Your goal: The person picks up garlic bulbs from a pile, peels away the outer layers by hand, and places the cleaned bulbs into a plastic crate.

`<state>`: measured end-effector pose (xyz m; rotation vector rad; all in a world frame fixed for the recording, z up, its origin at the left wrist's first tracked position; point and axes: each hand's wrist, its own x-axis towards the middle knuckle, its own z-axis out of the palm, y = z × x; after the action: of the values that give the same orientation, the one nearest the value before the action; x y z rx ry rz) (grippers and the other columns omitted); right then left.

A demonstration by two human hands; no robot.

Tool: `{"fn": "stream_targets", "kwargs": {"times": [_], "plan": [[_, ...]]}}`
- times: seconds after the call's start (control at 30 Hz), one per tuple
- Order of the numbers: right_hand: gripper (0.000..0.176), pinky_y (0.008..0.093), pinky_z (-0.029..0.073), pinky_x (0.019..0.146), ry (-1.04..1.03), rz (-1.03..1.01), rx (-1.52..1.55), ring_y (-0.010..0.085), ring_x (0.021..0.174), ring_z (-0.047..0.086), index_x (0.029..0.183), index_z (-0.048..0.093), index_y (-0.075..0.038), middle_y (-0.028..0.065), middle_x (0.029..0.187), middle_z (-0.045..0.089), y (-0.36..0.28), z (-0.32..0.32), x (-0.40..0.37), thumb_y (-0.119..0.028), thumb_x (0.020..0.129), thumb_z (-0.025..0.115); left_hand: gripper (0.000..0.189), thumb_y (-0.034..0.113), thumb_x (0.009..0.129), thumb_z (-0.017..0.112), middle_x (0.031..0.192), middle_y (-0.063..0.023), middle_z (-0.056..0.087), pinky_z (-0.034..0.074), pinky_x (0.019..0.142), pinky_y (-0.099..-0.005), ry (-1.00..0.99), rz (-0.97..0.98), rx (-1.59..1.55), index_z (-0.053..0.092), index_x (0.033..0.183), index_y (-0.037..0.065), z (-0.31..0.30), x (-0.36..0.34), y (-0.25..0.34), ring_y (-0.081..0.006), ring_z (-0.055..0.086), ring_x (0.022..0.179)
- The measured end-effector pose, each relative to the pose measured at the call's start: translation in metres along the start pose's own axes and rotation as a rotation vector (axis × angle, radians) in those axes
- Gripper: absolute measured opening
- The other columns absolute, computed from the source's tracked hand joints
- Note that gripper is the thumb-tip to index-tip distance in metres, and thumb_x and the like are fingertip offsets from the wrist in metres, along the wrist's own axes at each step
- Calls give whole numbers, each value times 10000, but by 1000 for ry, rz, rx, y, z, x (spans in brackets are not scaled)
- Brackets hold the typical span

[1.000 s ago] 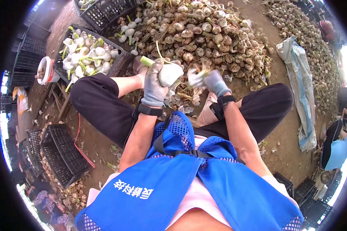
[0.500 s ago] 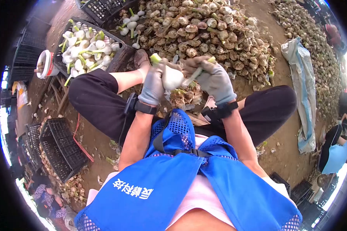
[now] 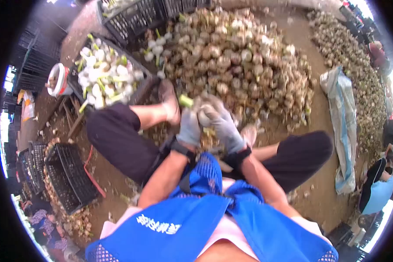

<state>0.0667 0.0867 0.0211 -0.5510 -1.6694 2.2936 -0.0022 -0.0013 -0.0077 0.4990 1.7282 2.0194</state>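
A white garlic bulb [image 3: 204, 118] with a short green stem [image 3: 186, 101] is held between my gloved hands, over the ground between my legs. My left hand [image 3: 191, 124] is closed around the bulb's left side, the stem sticking out above it. From the right, my right hand [image 3: 225, 124] presses its fingers over the bulb, partly covering it. Both grey gloves are dirty at the fingertips and slightly blurred. Whether the right hand also holds something small is hidden. Just beyond the hands lies a large heap of unpeeled garlic [image 3: 236, 61].
A black crate of cleaned white garlic [image 3: 137, 89] stands at the left, beside a white-and-red bucket [image 3: 59, 78]. More black crates [image 3: 135, 22] are behind it, and one lies tipped [image 3: 70, 179] at lower left. A sack [image 3: 338, 126] lies at right. Other people [image 3: 377, 187] sit farther off.
My right hand has come in from the right onto the bulb; before, it was apart, holding a thin pale stalk. The view has tilted, so the surroundings sit lower.
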Motion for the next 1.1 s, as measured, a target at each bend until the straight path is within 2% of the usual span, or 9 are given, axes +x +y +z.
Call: {"fn": "stream_targets", "kwargs": {"times": [0.03,0.1,0.23,0.33,0.6,0.77,0.83,1.03,1.1], "plan": [[348,264,416,840,126,113,239,158,980,519,1124,536,0,86,1074,545,19,-6,8,-232,866,512,333,335,899,489,767,-7,594,442,538,-241,134,-258,-320,602,837,28,13,0,7,-85,546,668],[279,258,447,676,406,215,507,120,760,559,973,594,-53,24,870,598,38,2,10,-285,899,459,307,306,844,577,683,-53,577,420,514,-311,291,-272,299,569,773,7,19,-1,-24,-138,527,593],[264,313,448,499,522,284,302,174,538,537,820,578,-94,59,644,577,79,-10,38,-344,865,505,240,234,804,634,652,6,538,395,488,-272,515,-316,-33,521,694,53,27,11,-35,-90,479,541],[288,305,448,510,457,293,315,167,549,538,822,567,-102,48,663,570,75,-2,49,-376,867,488,225,222,806,631,648,15,536,399,485,-260,594,-163,-71,521,707,52,26,21,-41,-86,485,548],[443,324,447,547,411,605,806,225,604,506,812,466,-2,97,727,522,90,-8,54,-444,846,472,230,208,739,687,698,-46,601,423,511,-302,494,-465,383,602,754,-6,12,14,-101,-133,534,569],[423,340,433,478,495,720,972,228,475,461,723,484,-34,69,568,478,101,-29,65,-439,845,466,232,201,756,670,725,-67,617,438,535,-299,397,-613,28,607,801,-17,12,13,-125,-152,555,587],[349,325,448,521,627,633,678,207,532,482,776,503,-40,63,628,503,120,-33,61,-379,857,480,238,188,767,655,731,-83,621,447,548,-304,365,-687,226,596,852,-26,12,13,-115,-164,573,608],[528,392,462,746,347,778,802,276,769,572,935,546,-21,122,836,606,107,-28,54,-501,869,337,248,191,779,643,712,-85,608,442,524,-310,352,-661,340,571,872,-27,8,16,-78,-175,576,601],[575,351,455,744,382,853,829,235,740,555,1169,460,-2,112,885,602,65,-6,63,-482,884,323,233,224,808,608,706,-65,597,439,515,-329,440,-572,295,580,885,6,-4,24,-145,-178,567,590]]}}
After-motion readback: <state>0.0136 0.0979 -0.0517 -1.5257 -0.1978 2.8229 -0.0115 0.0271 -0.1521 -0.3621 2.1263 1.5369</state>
